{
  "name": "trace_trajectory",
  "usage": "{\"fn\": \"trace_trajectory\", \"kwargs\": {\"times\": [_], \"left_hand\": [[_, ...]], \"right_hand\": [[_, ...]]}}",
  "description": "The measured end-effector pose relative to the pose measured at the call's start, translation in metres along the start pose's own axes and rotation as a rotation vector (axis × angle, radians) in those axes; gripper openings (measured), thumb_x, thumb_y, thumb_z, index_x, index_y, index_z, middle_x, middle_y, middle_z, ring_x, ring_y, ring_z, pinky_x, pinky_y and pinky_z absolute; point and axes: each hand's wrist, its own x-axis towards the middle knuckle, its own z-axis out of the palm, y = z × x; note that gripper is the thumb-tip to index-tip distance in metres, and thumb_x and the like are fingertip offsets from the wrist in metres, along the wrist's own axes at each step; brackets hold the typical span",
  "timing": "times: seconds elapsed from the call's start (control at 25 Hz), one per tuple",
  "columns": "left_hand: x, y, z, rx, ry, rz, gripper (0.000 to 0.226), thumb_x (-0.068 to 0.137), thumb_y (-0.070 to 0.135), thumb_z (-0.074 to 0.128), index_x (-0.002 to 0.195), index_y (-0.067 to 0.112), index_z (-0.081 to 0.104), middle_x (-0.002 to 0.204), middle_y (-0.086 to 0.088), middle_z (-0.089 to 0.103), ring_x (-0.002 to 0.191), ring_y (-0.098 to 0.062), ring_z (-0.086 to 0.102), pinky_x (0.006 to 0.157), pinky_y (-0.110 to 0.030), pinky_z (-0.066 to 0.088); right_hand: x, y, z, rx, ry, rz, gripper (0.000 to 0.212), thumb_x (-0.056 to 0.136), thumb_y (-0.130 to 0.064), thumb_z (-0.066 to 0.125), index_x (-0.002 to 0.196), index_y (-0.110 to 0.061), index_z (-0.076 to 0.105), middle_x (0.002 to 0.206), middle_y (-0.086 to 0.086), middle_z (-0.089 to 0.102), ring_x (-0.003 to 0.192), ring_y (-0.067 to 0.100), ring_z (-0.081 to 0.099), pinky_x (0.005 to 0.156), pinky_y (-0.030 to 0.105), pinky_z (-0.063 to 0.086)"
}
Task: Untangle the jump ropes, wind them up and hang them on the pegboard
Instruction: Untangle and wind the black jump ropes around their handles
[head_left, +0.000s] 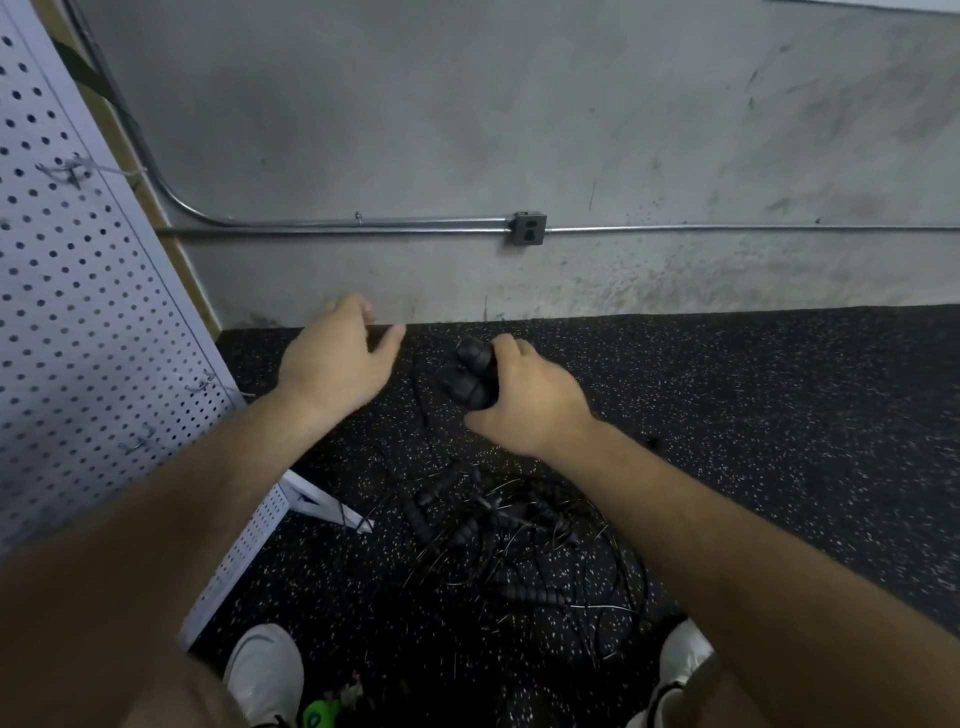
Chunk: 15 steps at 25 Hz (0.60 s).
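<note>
**Two handles in hand, the tangle on the floor**

The right hand (524, 400) holds two black handles (470, 376) side by side, with the fingers curled round them. The left hand (337, 358) is to its left, fingers relaxed and apart, holding nothing. A thin cord (418, 400) drops from the handles toward the near floor. There the other jump ropes (509, 540) lie in a dark knot of cords and ribbed grips between the person's shoes (265, 670). The pegboard (78, 312) stands at the left, and several of its wire hooks (140, 442) are bare.

The step in hand looks like freeing this one rope from the pile. To do it well, keep both handles clamped together so the ends stay matched. Let the free left hand take the cord just below them and follow it down, lifting it slowly. Where it catches, loosen the crossing by hand and do not yank, since a hard pull would likely tighten the knot or drag the whole pile up. Wind the cord only once it hangs clear.
</note>
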Motion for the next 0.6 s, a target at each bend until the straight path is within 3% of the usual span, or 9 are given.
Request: {"fn": "trace_trajectory", "kwargs": {"times": [0.04,0.12,0.2,0.28,0.32,0.44,0.6], "left_hand": [[-0.003,0.001,0.0,0.046,-0.043,0.155,0.04,0.096,0.037,0.062,0.128,0.015,0.054,0.12,0.0,0.056,0.109,-0.017,0.059,0.095,-0.037,0.051],[-0.012,0.011,0.01,0.077,-0.23,0.411,0.072,0.087,0.029,0.069,0.15,0.018,0.035,0.144,-0.001,0.039,0.135,-0.018,0.038,0.12,-0.038,0.029],[-0.019,0.021,0.026,0.205,-0.29,0.557,0.095,0.08,0.033,0.073,0.158,0.017,0.02,0.152,-0.001,0.028,0.142,-0.018,0.026,0.123,-0.038,0.016],[-0.016,0.021,0.041,0.259,-0.254,0.576,0.091,0.076,0.031,0.076,0.152,0.012,0.028,0.142,-0.004,0.037,0.131,-0.022,0.041,0.115,-0.037,0.031],[-0.012,0.021,0.043,0.246,-0.244,0.556,0.082,0.076,0.026,0.077,0.145,0.011,0.036,0.132,-0.004,0.042,0.118,-0.023,0.051,0.104,-0.035,0.041],[-0.003,0.016,0.039,0.202,-0.236,0.481,0.061,0.078,0.024,0.078,0.127,0.011,0.045,0.115,-0.003,0.044,0.091,-0.022,0.058,0.075,-0.031,0.048],[0.001,0.005,0.039,0.203,-0.218,0.361,0.056,0.08,0.031,0.077,0.122,0.012,0.045,0.114,-0.003,0.045,0.091,-0.021,0.056,0.074,-0.033,0.047]], "right_hand": [[0.004,0.001,-0.007,-0.096,-0.017,-0.027,0.058,0.076,-0.041,0.072,0.121,-0.016,0.044,0.116,0.004,0.054,0.092,0.027,0.061,0.072,0.037,0.051],[0.007,0.001,-0.011,-0.231,-0.032,-0.082,0.057,0.078,-0.041,0.07,0.122,-0.014,0.045,0.117,0.006,0.055,0.095,0.028,0.062,0.071,0.037,0.05],[0.006,-0.002,-0.003,-0.242,-0.027,-0.107,0.061,0.079,-0.043,0.07,0.125,-0.012,0.045,0.118,0.006,0.055,0.098,0.028,0.063,0.075,0.039,0.052],[0.008,-0.004,0.007,-0.187,-0.012,-0.129,0.063,0.078,-0.044,0.07,0.126,-0.011,0.045,0.118,0.006,0.056,0.099,0.027,0.063,0.077,0.039,0.052],[0.01,-0.004,0.009,-0.166,-0.003,-0.148,0.063,0.077,-0.045,0.07,0.125,-0.012,0.045,0.117,0.005,0.056,0.099,0.027,0.063,0.077,0.04,0.053],[0.014,0.005,0.006,-0.142,0.012,-0.184,0.07,0.075,-0.046,0.07,0.132,-0.016,0.043,0.12,0.002,0.057,0.104,0.027,0.06,0.085,0.042,0.052],[0.014,0.02,0.005,-0.175,0.026,-0.148,0.069,0.078,-0.045,0.07,0.135,-0.018,0.042,0.124,0.004,0.05,0.109,0.03,0.054,0.089,0.044,0.05]]}}
